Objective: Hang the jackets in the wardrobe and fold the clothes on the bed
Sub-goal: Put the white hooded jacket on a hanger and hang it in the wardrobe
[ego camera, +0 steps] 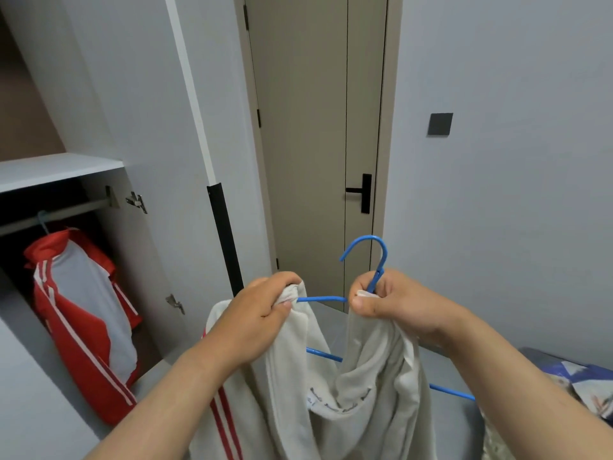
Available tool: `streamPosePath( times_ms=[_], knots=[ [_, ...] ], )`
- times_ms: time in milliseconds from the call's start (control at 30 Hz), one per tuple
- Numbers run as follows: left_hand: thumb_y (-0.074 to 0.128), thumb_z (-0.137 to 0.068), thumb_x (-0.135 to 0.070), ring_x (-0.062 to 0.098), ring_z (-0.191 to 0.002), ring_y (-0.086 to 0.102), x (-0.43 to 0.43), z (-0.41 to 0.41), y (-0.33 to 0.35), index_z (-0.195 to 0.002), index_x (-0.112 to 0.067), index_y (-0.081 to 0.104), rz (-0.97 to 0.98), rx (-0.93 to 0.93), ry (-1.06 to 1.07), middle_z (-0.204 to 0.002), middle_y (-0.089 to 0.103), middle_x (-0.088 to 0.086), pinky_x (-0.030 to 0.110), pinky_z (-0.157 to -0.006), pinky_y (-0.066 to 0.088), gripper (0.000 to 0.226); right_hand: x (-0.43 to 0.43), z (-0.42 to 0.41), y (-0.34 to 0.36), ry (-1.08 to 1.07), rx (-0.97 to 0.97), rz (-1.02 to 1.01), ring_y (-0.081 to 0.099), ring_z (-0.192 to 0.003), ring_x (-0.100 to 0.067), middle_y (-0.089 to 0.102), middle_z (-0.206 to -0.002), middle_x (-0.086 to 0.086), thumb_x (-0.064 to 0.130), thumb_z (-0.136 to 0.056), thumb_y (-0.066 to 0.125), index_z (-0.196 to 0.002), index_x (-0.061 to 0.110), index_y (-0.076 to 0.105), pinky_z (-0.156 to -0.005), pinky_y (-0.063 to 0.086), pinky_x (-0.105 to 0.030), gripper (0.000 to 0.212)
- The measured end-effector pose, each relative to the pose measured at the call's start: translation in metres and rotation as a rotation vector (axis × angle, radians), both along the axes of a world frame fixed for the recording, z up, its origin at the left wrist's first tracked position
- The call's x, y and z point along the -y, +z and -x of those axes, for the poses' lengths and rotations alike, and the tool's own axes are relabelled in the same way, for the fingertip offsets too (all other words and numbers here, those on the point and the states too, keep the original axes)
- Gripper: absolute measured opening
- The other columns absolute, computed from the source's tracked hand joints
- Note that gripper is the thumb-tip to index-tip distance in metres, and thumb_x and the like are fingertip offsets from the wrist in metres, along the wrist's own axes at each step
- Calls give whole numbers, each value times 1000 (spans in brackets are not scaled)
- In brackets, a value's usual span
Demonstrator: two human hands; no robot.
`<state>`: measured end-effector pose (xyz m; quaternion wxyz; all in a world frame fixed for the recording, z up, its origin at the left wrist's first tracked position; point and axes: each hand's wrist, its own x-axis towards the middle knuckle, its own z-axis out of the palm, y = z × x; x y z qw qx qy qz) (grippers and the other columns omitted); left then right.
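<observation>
A white jacket (361, 393) with red sleeve stripes hangs in front of me, partly draped over a blue hanger (368, 250). My left hand (262, 320) grips the jacket's collar edge beside the hanger's left arm. My right hand (394, 300) pinches the hanger's neck together with the jacket's other collar edge; the hook stands up above it. The hanger's lower bar shows between and to the right of the fabric. In the open wardrobe (63, 167) at the left, a red and white jacket (83, 313) hangs from the rail (53, 212).
The wardrobe's open door (185, 180) with a black handle strip stands just left of my hands. A closed beige room door (311, 144) with a black lever is straight ahead. Patterned bedding (577, 383) lies at the lower right.
</observation>
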<state>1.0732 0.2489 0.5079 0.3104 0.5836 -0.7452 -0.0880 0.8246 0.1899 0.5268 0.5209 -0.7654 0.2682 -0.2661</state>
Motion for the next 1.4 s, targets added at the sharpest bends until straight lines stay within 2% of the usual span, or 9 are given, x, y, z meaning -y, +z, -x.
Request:
streamPosePath(
  times_ms=[133, 267, 367, 467, 667, 867, 1100, 1233, 1400],
  knots=[
    [38, -101, -41, 11, -83, 54, 6, -8, -9, -104, -42, 43, -30, 187, 28, -84, 54, -18, 28, -68, 40, 6, 1, 3, 1, -42, -105, 41, 46, -66, -9, 53, -69, 7, 25, -78, 70, -81, 14, 58, -64, 40, -21, 17],
    [40, -97, -56, 15, -72, 51, 8, -7, -14, -104, -38, 44, -19, 283, 182, -70, 48, -15, 33, -62, 36, 20, 7, -6, 1, -169, -320, 316, 55, -81, -4, 60, -86, 19, 33, -93, 57, -97, 26, 60, -81, 47, -30, 8],
    [39, -96, -59, 21, -76, 55, 11, -11, -16, -99, -33, 45, 16, 300, 285, -73, 50, -12, 34, -61, 36, 26, 11, -8, 1, -298, -575, 555, 59, -105, -19, 62, -112, 5, 36, -102, 45, -121, 21, 54, -87, 46, -36, 25],
    [43, -96, -55, 27, -82, 61, 13, -35, -14, -95, -29, 49, 11, 208, 418, -79, 58, -7, 34, -62, 39, 27, 22, 10, -6, -498, -750, 719, 60, -98, -34, 62, -99, -9, 32, -104, 41, -104, 12, 54, -73, 44, -37, 24],
    [43, -95, -57, 20, -68, 57, 7, -102, -10, -72, -23, 56, 19, 54, 531, -69, 60, -3, 33, -59, 42, 43, 45, 52, -25, -835, -440, 394, 55, -73, -25, 56, -69, 4, 31, -102, 47, -70, 18, 52, -58, 36, -33, 35],
    [54, -93, -53, 15, -67, 56, 0, -119, -7, -60, -26, 55, 42, 105, 486, -62, 60, -8, 35, -61, 44, 43, 61, 57, -31, -896, -5, -298, 68, -67, -28, 73, -82, -18, 23, -95, 57, -88, 2, 70, -69, 54, -36, 26],
    [59, -95, -45, 30, -72, 58, -5, -127, -10, -59, -22, 57, 166, -113, 449, -64, 61, 0, 37, -61, 36, 44, 76, 65, -27, -902, -43, -391, 69, -61, -29, 73, -69, -15, 22, -95, 61, -90, 0, 67, -62, 55, -34, 24],
    [45, -84, -69, 21, -73, 59, 0, -127, -16, -61, -25, 57, -22, 162, 444, -67, 62, -7, 37, -68, 48, 51, 74, 64, -18, -818, 32, -487, 71, -63, -28, 74, -76, -16, 24, -95, 62, -94, 0, 67, -58, 56, -33, 24],
    [38, -83, -75, 17, -70, 54, 7, -106, -28, -64, -29, 50, -36, 420, 558, -62, 53, -11, 29, -54, 37, 52, 56, 46, 3, -600, 210, -433, 72, -65, -20, 75, -78, -9, 22, -101, 54, -92, 9, 66, -57, 56, -29, 20]
  ],
)
